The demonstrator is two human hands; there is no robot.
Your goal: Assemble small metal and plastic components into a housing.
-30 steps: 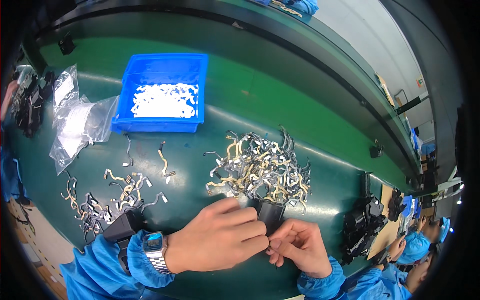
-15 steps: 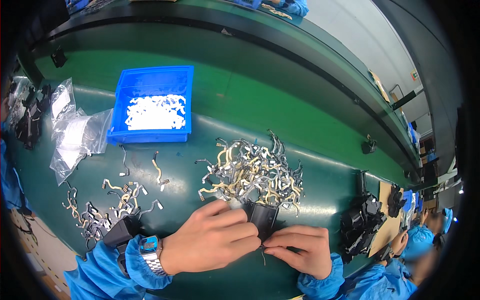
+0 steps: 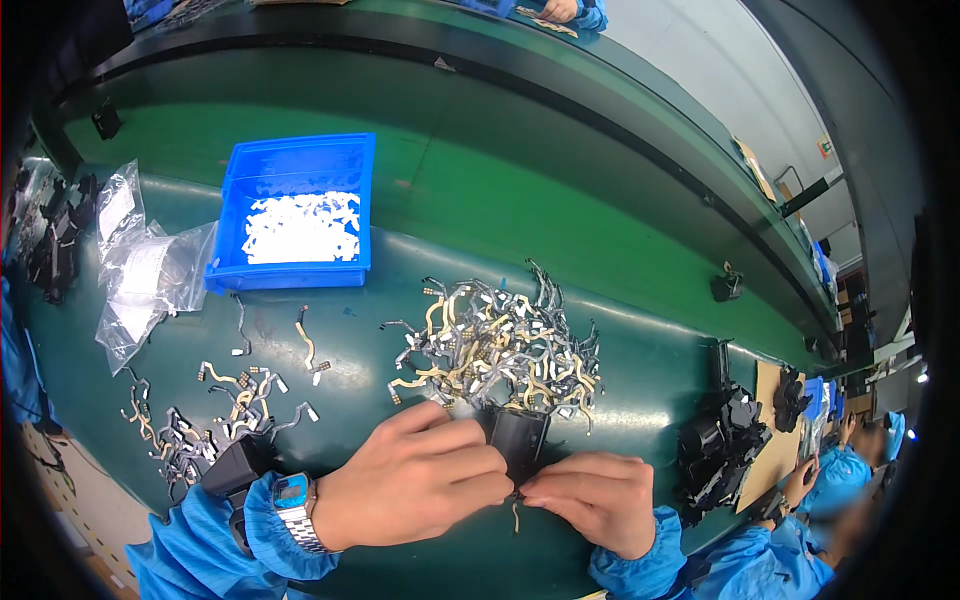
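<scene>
My left hand (image 3: 420, 482) is closed on a black plastic housing (image 3: 520, 440), which tilts away from me at the near side of the wire pile. My right hand (image 3: 595, 500) pinches a short thin cable (image 3: 516, 518) at the housing's near end. The cable's tail hangs down between the hands, and the fingertips hide where it meets the housing. Just beyond lies a heap of short cables (image 3: 500, 345) with grey and yellow wires and white connectors.
A blue bin (image 3: 290, 275) holds small white pieces. Left of it lie clear plastic bags (image 3: 150, 270). Smaller cable clusters (image 3: 190, 440) and another black part (image 3: 240, 465) are near my left forearm. Black parts (image 3: 725, 450) are piled at right, near a co-worker's blue sleeve (image 3: 840, 480).
The view has shifted slightly, moving the bin and cable heap a little left. My hands keep their hold at the housing's near end, and the cable's tail hangs at a slightly different angle.
</scene>
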